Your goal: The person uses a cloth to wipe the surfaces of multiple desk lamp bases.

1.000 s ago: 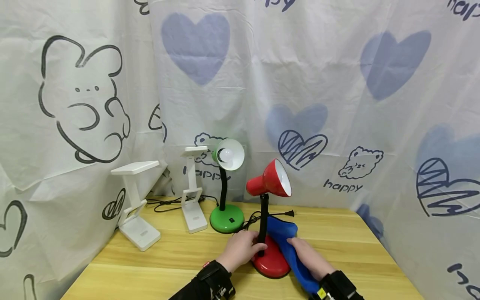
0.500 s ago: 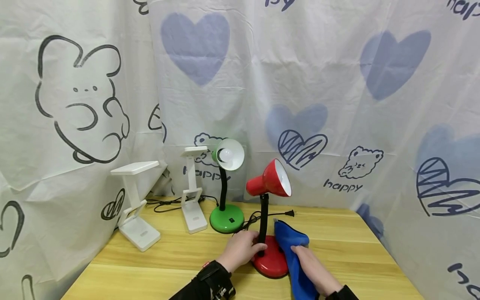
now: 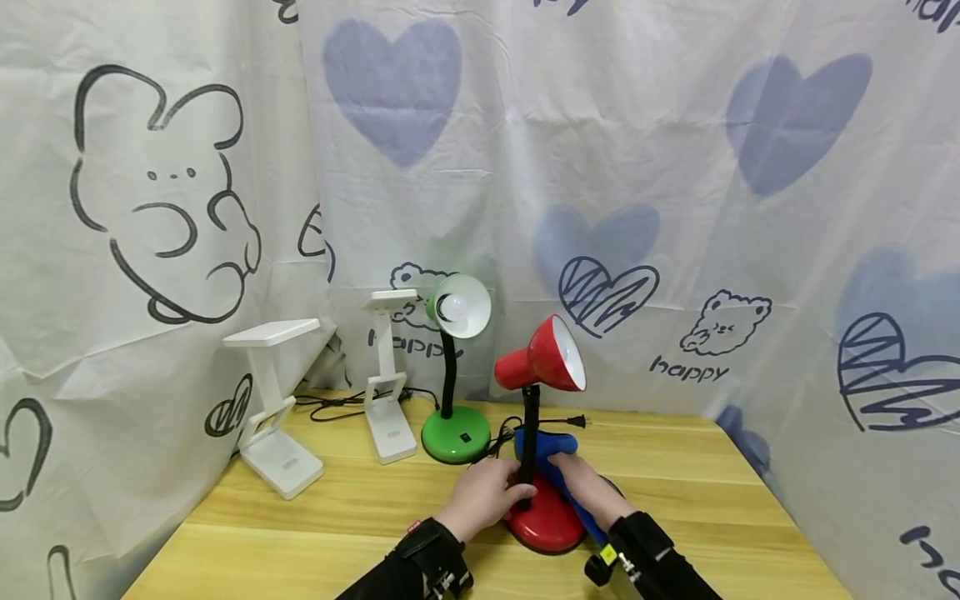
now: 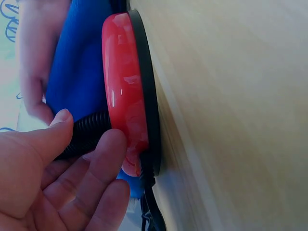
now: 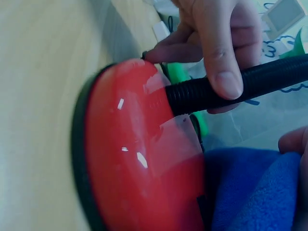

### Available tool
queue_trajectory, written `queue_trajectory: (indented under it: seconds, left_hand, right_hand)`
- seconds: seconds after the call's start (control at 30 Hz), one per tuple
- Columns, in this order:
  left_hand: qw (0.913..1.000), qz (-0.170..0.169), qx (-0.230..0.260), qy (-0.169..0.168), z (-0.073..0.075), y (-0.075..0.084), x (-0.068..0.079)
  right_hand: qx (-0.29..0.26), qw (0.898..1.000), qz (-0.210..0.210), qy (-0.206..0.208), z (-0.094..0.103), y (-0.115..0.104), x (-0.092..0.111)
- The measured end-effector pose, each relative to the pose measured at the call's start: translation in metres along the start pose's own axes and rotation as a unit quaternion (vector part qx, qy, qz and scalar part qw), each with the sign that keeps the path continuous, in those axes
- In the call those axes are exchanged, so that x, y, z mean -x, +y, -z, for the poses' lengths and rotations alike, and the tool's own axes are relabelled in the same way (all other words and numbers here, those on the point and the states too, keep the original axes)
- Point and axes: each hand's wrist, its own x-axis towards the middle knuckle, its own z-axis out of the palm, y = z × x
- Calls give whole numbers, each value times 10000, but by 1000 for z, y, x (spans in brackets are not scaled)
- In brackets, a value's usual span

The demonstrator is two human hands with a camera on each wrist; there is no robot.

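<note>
One red lamp (image 3: pixel 529 433) stood on the table (image 3: pixel 697 500) between a left hand (image 3: pixel 483 500) and a right hand (image 3: pixel 592 492).
The left hand gripped the black ribbed neck (image 5: pixel 269 77) low down, thumb on one side and fingers behind, while the right hand held a bunched blue cloth (image 5: pixel 250 187) against the base (image 3: pixel 547 523) along its right side (part of the cloth sat behind the neck in the head view). The lamp's long axis ran nearly upright, its neck leaning only slightly; the shade (image 3: pixel 542 360) sat across the top, closed end to the left, white-lined mouth facing right and a little upward. From the foot of the neck, the base reached toward the person. A green lamp (image 3: pixel 449 375) stood behind, to the left.
</note>
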Motion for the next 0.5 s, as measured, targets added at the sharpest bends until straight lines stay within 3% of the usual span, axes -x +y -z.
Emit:
queue_trajectory:
  seconds: [0.5]
  left_hand:
    - [10000, 17, -51, 2, 2, 3, 1]
  right_hand:
    - [289, 9875, 941, -1234, -12, -12, -35]
